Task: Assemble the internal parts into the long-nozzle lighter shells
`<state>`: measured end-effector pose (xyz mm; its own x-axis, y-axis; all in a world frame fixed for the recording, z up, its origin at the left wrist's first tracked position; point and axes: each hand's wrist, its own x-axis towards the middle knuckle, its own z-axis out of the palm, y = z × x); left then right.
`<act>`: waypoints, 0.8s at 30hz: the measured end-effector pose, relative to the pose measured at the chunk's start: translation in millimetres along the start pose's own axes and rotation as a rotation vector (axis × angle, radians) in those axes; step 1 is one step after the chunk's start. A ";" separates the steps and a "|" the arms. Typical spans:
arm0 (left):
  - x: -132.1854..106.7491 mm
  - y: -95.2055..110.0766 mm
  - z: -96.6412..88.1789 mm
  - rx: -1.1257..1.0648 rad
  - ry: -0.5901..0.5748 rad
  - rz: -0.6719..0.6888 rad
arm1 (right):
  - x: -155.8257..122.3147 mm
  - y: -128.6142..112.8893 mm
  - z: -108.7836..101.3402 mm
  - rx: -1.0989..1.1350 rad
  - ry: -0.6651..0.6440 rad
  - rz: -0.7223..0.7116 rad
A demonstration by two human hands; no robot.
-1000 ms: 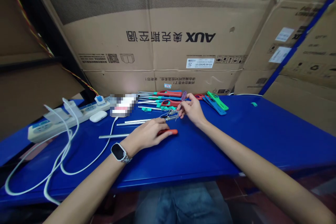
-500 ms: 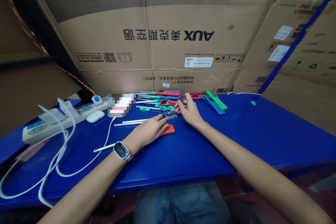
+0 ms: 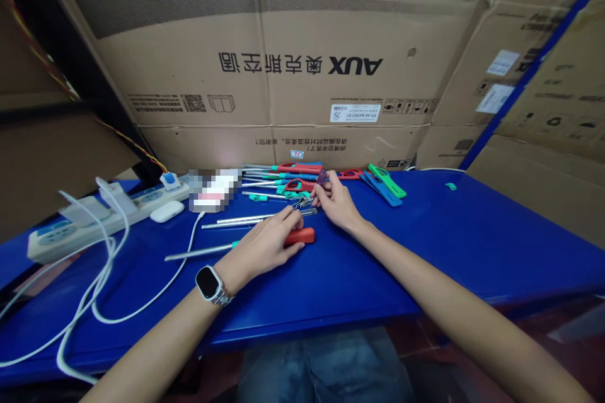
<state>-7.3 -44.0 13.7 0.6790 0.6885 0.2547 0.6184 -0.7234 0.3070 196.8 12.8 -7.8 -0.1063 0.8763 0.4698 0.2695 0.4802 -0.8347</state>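
My left hand point(image 3: 267, 242) lies on the blue table point(image 3: 425, 245), fingers closed over a long lighter with a red handle point(image 3: 302, 236) and a metal rod point(image 3: 198, 252) pointing left. My right hand point(image 3: 333, 201) pinches a small purple-handled tool point(image 3: 322, 177) beside small metal parts point(image 3: 305, 203) between the two hands. A smartwatch point(image 3: 208, 283) sits on my left wrist.
Several red, blue and teal long lighters point(image 3: 293, 176) lie at the table's back, with green and blue handles point(image 3: 385, 184) to the right. A power strip point(image 3: 94, 214), white cables point(image 3: 94, 289) and an earbud case point(image 3: 166, 211) sit left. Cardboard boxes point(image 3: 302, 63) stand behind.
My right hand lowered the purple tool toward the table. My left hand shifted the red-handled lighter a little, and the rod swung.
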 end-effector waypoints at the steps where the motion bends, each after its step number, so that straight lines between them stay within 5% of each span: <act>1: -0.8 0.8 0.6 -0.001 0.002 0.009 | 0.1 0.5 0.5 0.010 0.010 -0.003; 14: -0.8 -14.9 1.3 -0.159 -0.092 -0.033 | -10.1 -19.5 1.1 0.341 0.056 0.015; 24: 5.8 -14.6 6.6 -0.330 0.243 -0.140 | -20.6 -37.3 8.1 0.456 0.032 0.052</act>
<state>-9.8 -29.7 4.7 0.4602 0.7994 0.3862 0.5117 -0.5943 0.6205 181.2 -22.9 11.4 -0.0720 0.9015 0.4267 -0.1759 0.4096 -0.8952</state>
